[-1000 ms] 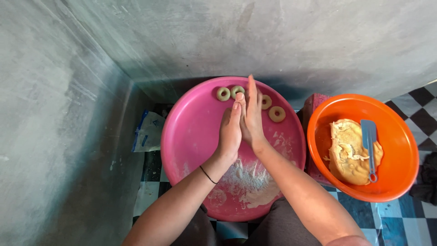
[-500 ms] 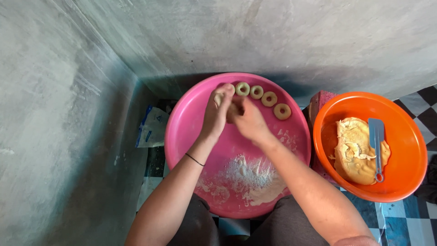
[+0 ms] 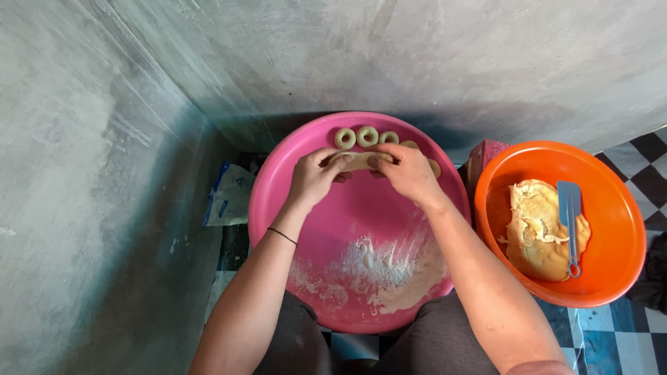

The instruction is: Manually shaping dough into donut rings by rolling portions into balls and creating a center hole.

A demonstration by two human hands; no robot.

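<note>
Head view shows your left hand (image 3: 314,177) and right hand (image 3: 410,173) pinching opposite ends of a short, smooth, pale dough rope (image 3: 359,160), fingers curled closed on it. You hold it over the far part of the glossy pink basin (image 3: 278,208), just near the dough rings (image 3: 367,136). Powdery flour (image 3: 382,267) lies at the near side. To the right, the orange bowl (image 3: 611,278) holds lumpy dough (image 3: 538,232) and a blue spatula (image 3: 570,222).

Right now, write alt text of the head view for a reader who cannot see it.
Two bare hands, left hand and right hand, hold a short roll of dough between them over a big pink basin, near a row of dough rings and some flour. To the right, an orange bowl holds dough and a blue spatula.
</note>
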